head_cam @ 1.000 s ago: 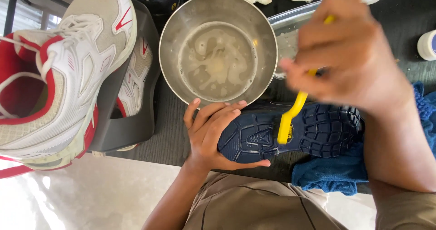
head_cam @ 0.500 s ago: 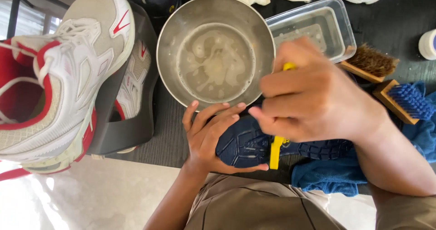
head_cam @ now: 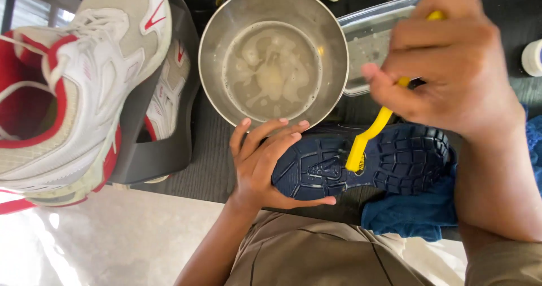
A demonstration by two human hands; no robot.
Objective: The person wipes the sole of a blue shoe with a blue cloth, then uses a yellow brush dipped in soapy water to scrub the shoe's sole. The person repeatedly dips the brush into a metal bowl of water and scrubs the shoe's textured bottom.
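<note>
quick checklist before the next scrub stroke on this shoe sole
1. Dark blue shoe with the lugged rubber sole turned sole-up: ok.
2. Left hand steadying the shoe, palm and fingers at one end of the sole: ok.
3. Right hand gripping the yellow plastic brush handle: ok.
4. Brush head on the sole: ok, its tip meets the middle of the tread; bristles themselves cannot tell.
5. Round steel bowl of cloudy water close by, just beyond the shoe: ok.
6. Blue cloth under the shoe to catch drips: ok, it shows beneath one end only; the rest cannot tell.
</note>
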